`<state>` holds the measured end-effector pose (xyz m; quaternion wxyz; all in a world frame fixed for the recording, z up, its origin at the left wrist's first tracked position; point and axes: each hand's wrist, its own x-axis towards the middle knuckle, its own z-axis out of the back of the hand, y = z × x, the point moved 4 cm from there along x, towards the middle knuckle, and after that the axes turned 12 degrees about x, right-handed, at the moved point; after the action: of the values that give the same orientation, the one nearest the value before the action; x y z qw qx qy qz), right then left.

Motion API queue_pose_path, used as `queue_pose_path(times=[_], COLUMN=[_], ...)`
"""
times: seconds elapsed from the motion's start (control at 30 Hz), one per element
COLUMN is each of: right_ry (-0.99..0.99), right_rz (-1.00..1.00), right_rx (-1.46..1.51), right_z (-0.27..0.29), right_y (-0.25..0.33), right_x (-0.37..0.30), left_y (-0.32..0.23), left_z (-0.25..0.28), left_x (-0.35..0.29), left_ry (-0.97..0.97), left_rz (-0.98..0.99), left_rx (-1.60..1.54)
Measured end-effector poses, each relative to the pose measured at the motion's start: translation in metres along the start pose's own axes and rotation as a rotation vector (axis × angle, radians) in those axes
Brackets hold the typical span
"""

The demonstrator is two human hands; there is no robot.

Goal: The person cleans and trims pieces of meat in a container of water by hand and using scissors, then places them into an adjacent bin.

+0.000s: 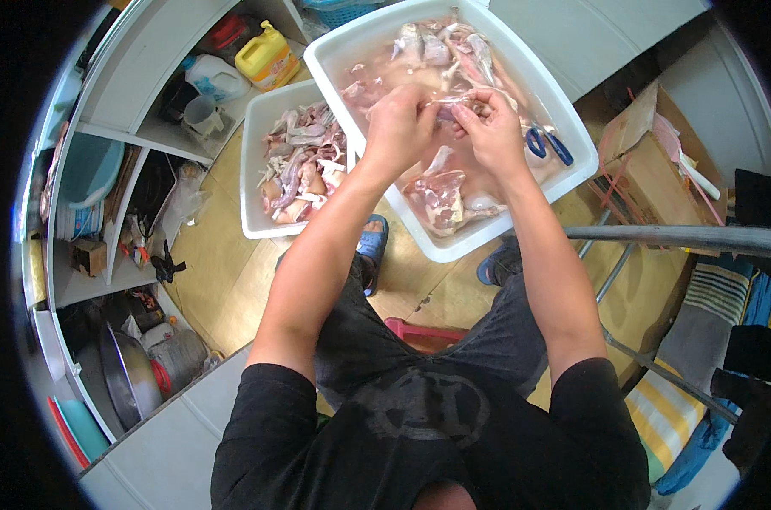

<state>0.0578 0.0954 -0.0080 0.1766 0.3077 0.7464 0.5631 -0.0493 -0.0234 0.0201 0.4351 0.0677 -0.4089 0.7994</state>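
Both my hands are over a large white tub (377,25) of pinkish water and raw poultry pieces. My left hand (399,126) and my right hand (493,129) pinch a thin, pale, wet strip of poultry (447,103) stretched between their fingertips. What else the fingers cover I cannot make out. Dark-blue-handled scissors (549,146) rest at the tub's right side, blades out of sight. A skinned poultry piece (441,197) lies at the near end, and more pieces (432,47) pile up at the far end.
A smaller white tub (251,200) with cut poultry pieces stands on the left, beside my sandalled foot (371,246). Shelves (122,136) with jugs and basins line the left. On the right are a cardboard box (632,157) and a metal rail (683,239).
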Motion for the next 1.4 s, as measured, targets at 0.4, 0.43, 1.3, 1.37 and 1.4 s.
queue_pose_path(times=[0.4,0.43,1.3,1.37,1.4], right_ry=[0.125,0.115,0.12,0.131,0.14], right_rz=[0.329,0.329,-0.103,-0.106,-0.123], right_rx=[-0.459,-0.431,-0.126,-0.207,-0.25], right_z=[-0.024,-0.024,0.007,0.006,0.006], right_y=[-0.002,-0.001,-0.036,-0.037,-0.037], right_x=[-0.008,-0.011,-0.009,-0.01,-0.012], left_y=[0.026,0.031,0.011,0.011,0.009], left_z=[-0.01,-0.013,-0.005,-0.004,-0.005], left_x=[0.006,0.007,-0.006,-0.009,-0.011], left_ry=[-0.101,-0.007,0.286,0.253,0.219], left_rz=[0.359,0.413,-0.24,-0.226,-0.183], left_rx=[0.071,-0.121,0.136,0.186,0.2])
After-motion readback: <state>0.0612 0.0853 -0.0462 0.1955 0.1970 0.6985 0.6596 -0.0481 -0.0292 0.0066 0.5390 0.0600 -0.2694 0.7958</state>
